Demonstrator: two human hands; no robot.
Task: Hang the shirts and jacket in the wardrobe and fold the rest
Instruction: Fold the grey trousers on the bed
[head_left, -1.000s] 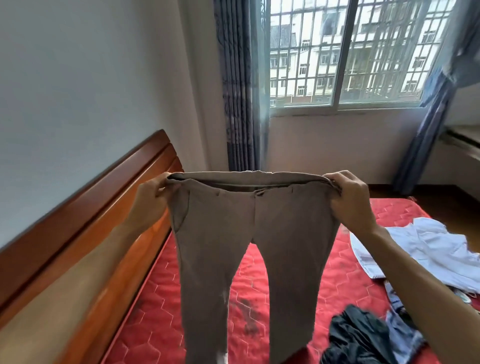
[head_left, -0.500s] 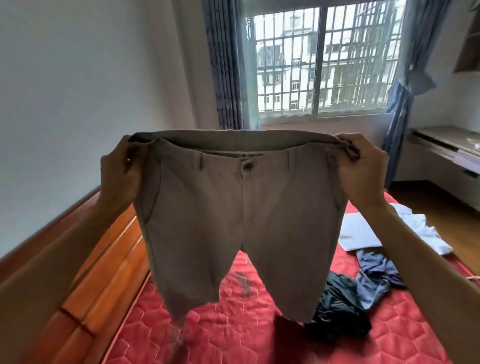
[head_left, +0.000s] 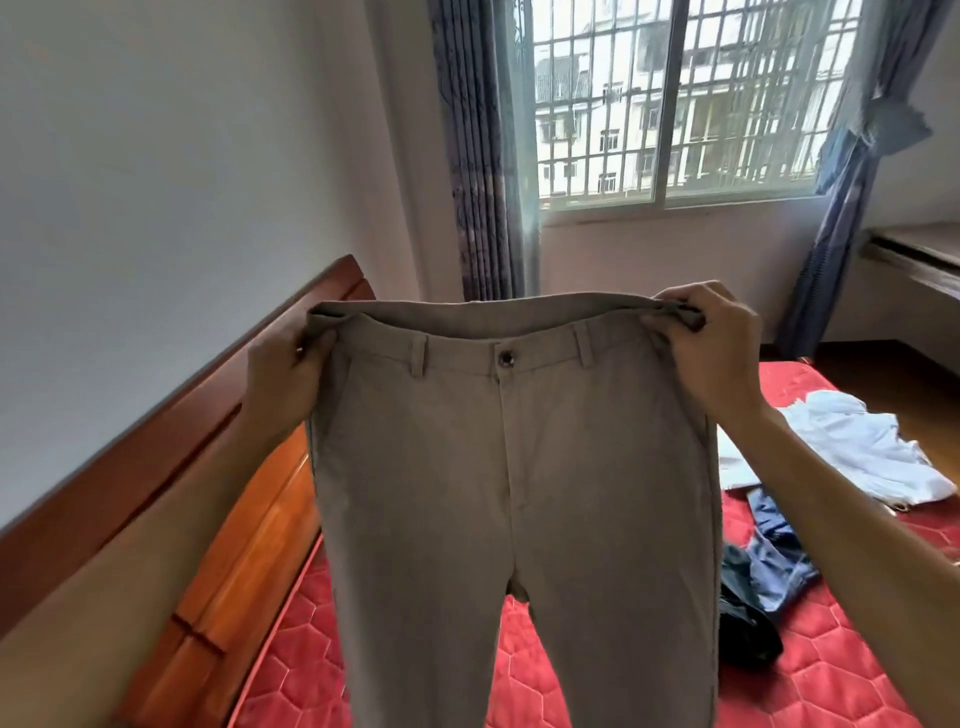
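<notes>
Khaki trousers (head_left: 514, 493) | left hand (head_left: 283, 374) grips waistband (head_left: 467, 325) | right hand (head_left: 711, 353) grips waistband

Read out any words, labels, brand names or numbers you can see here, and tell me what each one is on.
None: no readable text shows anywhere in this view.
On the dark round button of the taupe trousers, any engraving is too small to read.
Beyond the barred window, the buildings show no legible sign.

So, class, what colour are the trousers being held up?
Plain greyish-brown trousers, best seen in the head view.
</notes>
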